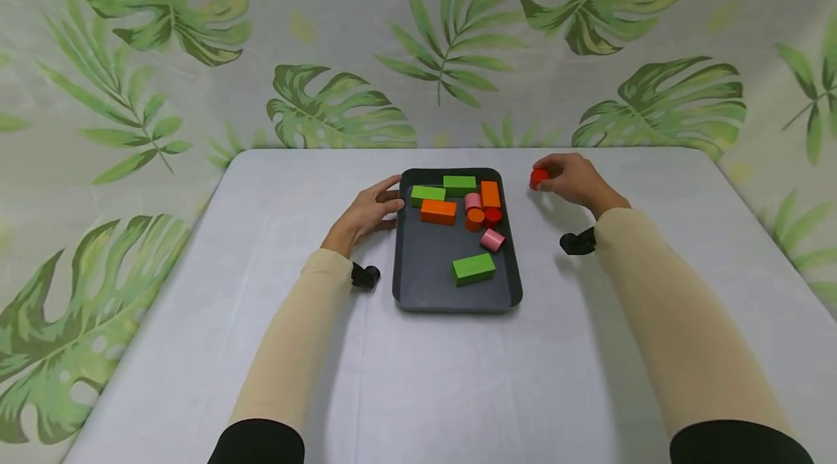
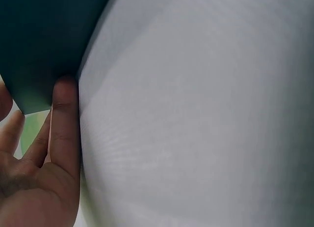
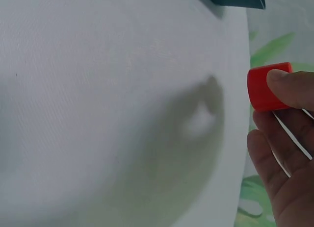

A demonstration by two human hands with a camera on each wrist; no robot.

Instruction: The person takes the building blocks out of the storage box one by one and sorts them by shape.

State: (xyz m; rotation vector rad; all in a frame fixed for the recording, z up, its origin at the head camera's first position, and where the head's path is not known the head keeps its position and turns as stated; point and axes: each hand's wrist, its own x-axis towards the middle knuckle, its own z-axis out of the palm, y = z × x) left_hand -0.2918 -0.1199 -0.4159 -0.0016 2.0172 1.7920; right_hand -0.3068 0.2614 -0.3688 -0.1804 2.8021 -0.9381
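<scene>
My right hand [image 1: 575, 179] pinches a red cylinder block [image 1: 539, 178] between thumb and fingers, off to the right of the tray; in the right wrist view the cylinder [image 3: 265, 87] appears above the white surface. My left hand [image 1: 368, 213] touches the left side of a dark grey tray [image 1: 425, 282], its fingers fairly straight against the wall [image 2: 49, 45]. Inside the tray lie green blocks [image 1: 474, 269], orange blocks [image 1: 438, 213], pink cylinders [image 1: 492, 239], an orange cylinder [image 1: 474, 220] and another red cylinder [image 1: 492, 218].
A white cloth [image 1: 366, 377] covers the table around the tray. Behind the table's far edge hangs a leaf-patterned curtain [image 1: 458, 115]. A small black device [image 1: 578, 242] sits on the right wrist and another [image 1: 365, 276] on the left.
</scene>
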